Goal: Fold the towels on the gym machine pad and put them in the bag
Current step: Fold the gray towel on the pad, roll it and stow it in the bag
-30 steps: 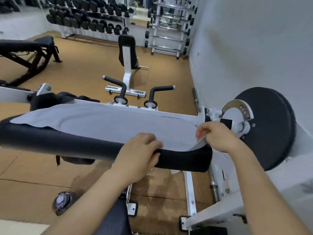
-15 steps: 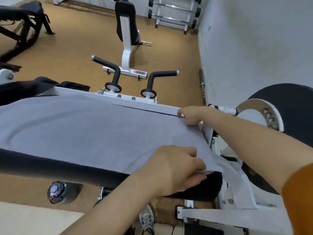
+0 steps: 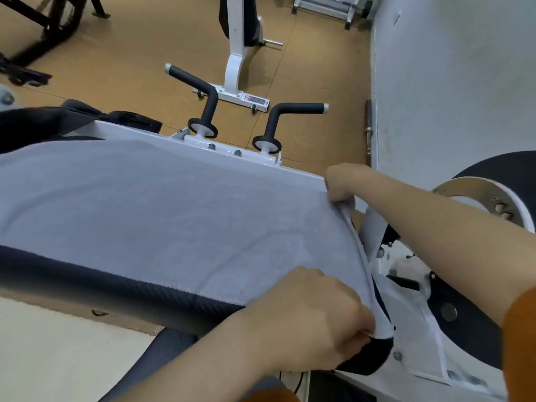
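Fingers of left hand (image 3: 313, 320) and right hand (image 3: 339, 182) each pinch a towel (image 3: 174, 204) corner; pad (image 3: 87, 274) beneath them, handles (image 3: 290, 111) beyond right fingers.

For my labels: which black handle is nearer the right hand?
The handle pointing toward the wall, close to the right hand; the other handle slants leftward.

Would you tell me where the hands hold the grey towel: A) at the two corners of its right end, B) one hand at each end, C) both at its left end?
A: the right hand grips the far right corner of the towel, the left hand the near right corner.
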### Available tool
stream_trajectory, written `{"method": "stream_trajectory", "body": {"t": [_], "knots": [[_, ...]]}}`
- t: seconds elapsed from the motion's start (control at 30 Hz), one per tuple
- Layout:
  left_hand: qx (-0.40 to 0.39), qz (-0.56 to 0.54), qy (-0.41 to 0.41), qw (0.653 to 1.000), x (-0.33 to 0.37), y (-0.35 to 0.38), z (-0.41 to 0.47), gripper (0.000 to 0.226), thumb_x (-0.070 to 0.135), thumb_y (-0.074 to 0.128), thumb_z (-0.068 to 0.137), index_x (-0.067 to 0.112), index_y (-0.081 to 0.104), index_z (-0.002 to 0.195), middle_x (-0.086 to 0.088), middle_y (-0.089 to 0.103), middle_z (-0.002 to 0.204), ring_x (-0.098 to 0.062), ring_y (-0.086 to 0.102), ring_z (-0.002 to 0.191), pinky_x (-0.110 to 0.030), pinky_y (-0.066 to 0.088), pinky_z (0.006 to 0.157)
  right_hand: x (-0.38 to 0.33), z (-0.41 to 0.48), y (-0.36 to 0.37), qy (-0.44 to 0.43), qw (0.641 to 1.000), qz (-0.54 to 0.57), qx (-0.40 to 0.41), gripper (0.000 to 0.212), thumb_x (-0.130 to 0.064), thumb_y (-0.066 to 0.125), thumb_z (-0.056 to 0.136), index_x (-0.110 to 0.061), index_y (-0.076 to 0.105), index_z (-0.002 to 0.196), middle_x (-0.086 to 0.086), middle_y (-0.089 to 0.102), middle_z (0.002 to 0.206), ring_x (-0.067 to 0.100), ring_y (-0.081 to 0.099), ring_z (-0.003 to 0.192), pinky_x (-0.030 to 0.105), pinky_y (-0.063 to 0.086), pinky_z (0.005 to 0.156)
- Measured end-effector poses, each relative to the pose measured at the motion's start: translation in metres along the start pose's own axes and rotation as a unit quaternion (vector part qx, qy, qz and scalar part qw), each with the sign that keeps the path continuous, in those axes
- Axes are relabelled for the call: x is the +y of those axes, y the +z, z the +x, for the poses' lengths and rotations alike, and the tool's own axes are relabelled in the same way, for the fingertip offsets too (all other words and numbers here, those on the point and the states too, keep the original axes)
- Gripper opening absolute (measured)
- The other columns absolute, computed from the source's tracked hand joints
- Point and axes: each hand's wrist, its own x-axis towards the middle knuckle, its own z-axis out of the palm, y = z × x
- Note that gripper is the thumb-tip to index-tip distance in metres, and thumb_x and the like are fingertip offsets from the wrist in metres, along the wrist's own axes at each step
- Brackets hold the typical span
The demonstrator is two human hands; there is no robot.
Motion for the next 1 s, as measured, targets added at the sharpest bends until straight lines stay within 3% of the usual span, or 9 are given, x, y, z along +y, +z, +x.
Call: {"method": "stream_trajectory", "body": {"t": [0.1, 0.17, 0.3, 0.4, 0.53, 0.63, 0.77, 0.9, 1.0], "knots": [[0.03, 0.01, -0.014, 0.999, 0.006, 0.001, -0.017, 0.034, 0.042, 0.042, 0.095, 0.024, 0.067, 0.081, 0.002, 0.055, 0.068, -0.019, 0.055, 0.064, -0.029, 0.041, 0.054, -0.008, -0.011, 0.004, 0.006, 0.999, -0.044, 0.027, 0.007, -0.012, 0.054, 0.084, -0.014, 0.059, 0.087, 0.002, 0.063, 0.081, 0.021, 0.058, 0.072, 0.033, 0.045, 0.065], [0.051, -0.01, -0.044, 0.998, 0.014, -0.005, -0.036, 0.032, 0.04, 0.041, 0.096, 0.025, 0.066, 0.085, 0.002, 0.056, 0.07, -0.017, 0.055, 0.067, -0.03, 0.041, 0.059, -0.016, -0.02, 0.003, 0.003, 0.997, -0.048, 0.067, 0.022, -0.015, 0.054, 0.085, -0.016, 0.061, 0.106, 0.002, 0.063, 0.097, 0.025, 0.058, 0.087, 0.036, 0.047, 0.075], [0.13, -0.095, -0.213, 0.964, 0.005, -0.032, -0.095, 0.023, 0.038, 0.044, 0.096, 0.028, 0.064, 0.094, 0.005, 0.062, 0.082, -0.012, 0.055, 0.08, -0.035, 0.047, 0.075, -0.046, -0.041, -0.016, -0.082, 0.993, 0.032, 0.081, 0.039, -0.025, 0.057, 0.09, -0.024, 0.055, 0.128, -0.001, 0.06, 0.113, 0.022, 0.057, 0.102, 0.036, 0.051, 0.087], [0.272, -0.013, -0.356, 0.894, -0.027, -0.059, -0.146, 0.031, 0.039, 0.042, 0.092, 0.03, 0.068, 0.105, 0.01, 0.067, 0.092, -0.008, 0.058, 0.087, -0.033, 0.049, 0.081, -0.087, -0.065, -0.051, -0.188, 0.976, 0.1, 0.044, 0.027, -0.03, 0.056, 0.094, -0.035, 0.058, 0.12, -0.009, 0.06, 0.106, 0.012, 0.058, 0.096, 0.027, 0.048, 0.083], [0.366, 0.088, -0.535, 0.757, -0.089, -0.103, -0.217, 0.026, 0.03, 0.047, 0.097, 0.027, 0.068, 0.111, 0.009, 0.062, 0.102, -0.011, 0.055, 0.089, -0.026, 0.038, 0.075, -0.15, -0.077, -0.103, -0.272, 0.942, 0.187, -0.064, 0.018, -0.03, 0.058, 0.095, -0.039, 0.061, 0.11, -0.009, 0.069, 0.104, 0.007, 0.068, 0.09, 0.023, 0.054, 0.079], [0.362, 0.148, -0.625, 0.676, -0.139, -0.125, -0.249, 0.03, 0.03, 0.044, 0.098, 0.019, 0.067, 0.113, -0.004, 0.058, 0.108, -0.025, 0.052, 0.103, -0.034, 0.04, 0.076, -0.2, -0.049, -0.136, -0.326, 0.915, 0.228, -0.063, 0.017, -0.027, 0.059, 0.095, -0.033, 0.065, 0.109, -0.006, 0.071, 0.103, 0.009, 0.068, 0.095, 0.026, 0.054, 0.083], [0.262, 0.181, -0.71, 0.629, -0.181, -0.137, -0.258, 0.034, 0.033, 0.04, 0.098, 0.008, 0.062, 0.099, -0.008, 0.049, 0.102, -0.029, 0.045, 0.105, -0.037, 0.041, 0.07, -0.271, -0.002, -0.155, -0.357, 0.887, 0.289, -0.033, 0.017, -0.026, 0.057, 0.095, -0.03, 0.066, 0.108, -0.004, 0.068, 0.109, 0.015, 0.064, 0.103, 0.031, 0.055, 0.086], [0.222, 0.167, -0.744, 0.608, -0.194, -0.132, -0.262, 0.026, 0.032, 0.048, 0.093, 0.016, 0.065, 0.103, -0.006, 0.052, 0.108, -0.028, 0.043, 0.11, -0.036, 0.039, 0.072, -0.34, 0.02, -0.156, -0.454, 0.86, 0.223, 0.069, 0.039, -0.007, 0.042, 0.096, -0.024, 0.061, 0.124, -0.005, 0.06, 0.126, 0.018, 0.056, 0.116, 0.026, 0.049, 0.082], [0.276, 0.164, -0.707, 0.63, -0.194, -0.131, -0.259, 0.006, 0.025, 0.056, 0.086, 0.019, 0.057, 0.088, 0.001, 0.051, 0.092, -0.026, 0.047, 0.096, -0.037, 0.039, 0.073, -0.389, 0.013, -0.155, -0.579, 0.793, 0.174, 0.072, 0.053, 0.004, 0.047, 0.084, -0.025, 0.058, 0.127, -0.007, 0.058, 0.13, 0.014, 0.052, 0.122, 0.028, 0.044, 0.099]]}}
